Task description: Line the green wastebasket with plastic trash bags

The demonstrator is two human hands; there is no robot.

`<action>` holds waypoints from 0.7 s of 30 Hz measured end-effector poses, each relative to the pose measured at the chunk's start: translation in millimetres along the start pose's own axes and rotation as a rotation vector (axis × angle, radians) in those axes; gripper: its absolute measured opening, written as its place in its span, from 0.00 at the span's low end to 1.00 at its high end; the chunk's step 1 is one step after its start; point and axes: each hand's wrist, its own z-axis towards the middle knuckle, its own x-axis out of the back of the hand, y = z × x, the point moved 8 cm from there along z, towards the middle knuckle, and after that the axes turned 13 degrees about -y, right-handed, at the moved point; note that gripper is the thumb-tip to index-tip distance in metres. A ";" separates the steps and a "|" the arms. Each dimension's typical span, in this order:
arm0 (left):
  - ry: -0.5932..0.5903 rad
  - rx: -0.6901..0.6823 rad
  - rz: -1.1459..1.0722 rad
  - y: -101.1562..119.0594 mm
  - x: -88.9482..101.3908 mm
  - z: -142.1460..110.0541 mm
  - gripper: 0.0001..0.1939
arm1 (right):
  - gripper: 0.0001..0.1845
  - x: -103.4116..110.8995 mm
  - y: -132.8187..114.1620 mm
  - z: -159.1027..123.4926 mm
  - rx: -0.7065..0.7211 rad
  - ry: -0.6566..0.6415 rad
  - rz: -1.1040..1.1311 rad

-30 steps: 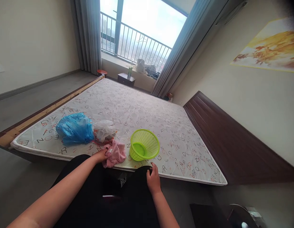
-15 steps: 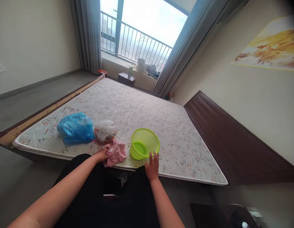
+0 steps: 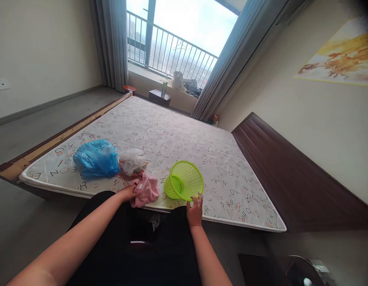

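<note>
A pink cloth (image 3: pixel 146 190) lies near the front edge of the mattress, its left side gripped by my left hand (image 3: pixel 128 193). To its right a lime-green plastic basket (image 3: pixel 172 188) leans tilted, its mouth turned right and towards me. My right hand (image 3: pixel 195 210) is on the near lower part of the basket's rim, fingers bent over it and the thumb hidden in part. Behind the cloth sits a white plastic bag (image 3: pixel 133 161) with orange showing through. A crumpled blue plastic bag (image 3: pixel 96 159) touches it on the left.
The letter-printed mattress (image 3: pixel 178 135) spreads out before me, with a wooden bed frame (image 3: pixel 67 137) along its left and a dark headboard (image 3: pixel 291 174) on the right. A small dark bedside table (image 3: pixel 159 98) stands beyond the far edge, below the window.
My right hand has closed on the basket's rim. The basket has tipped further over and shifted slightly right. My left hand stays on the pink cloth.
</note>
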 end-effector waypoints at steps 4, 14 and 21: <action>0.024 0.016 -0.015 -1.5 0.4 -0.3 0.20 | 0.13 -1.4 -3.1 -0.7 0.024 -0.039 0.065; 0.034 0.084 0.027 -16.0 -0.4 6.0 0.20 | 0.12 17.4 -23.0 -9.1 0.041 -0.035 0.228; 0.059 0.123 0.021 -20.1 -0.7 9.0 0.18 | 0.12 -3.0 -49.6 -31.0 -0.082 -0.128 0.332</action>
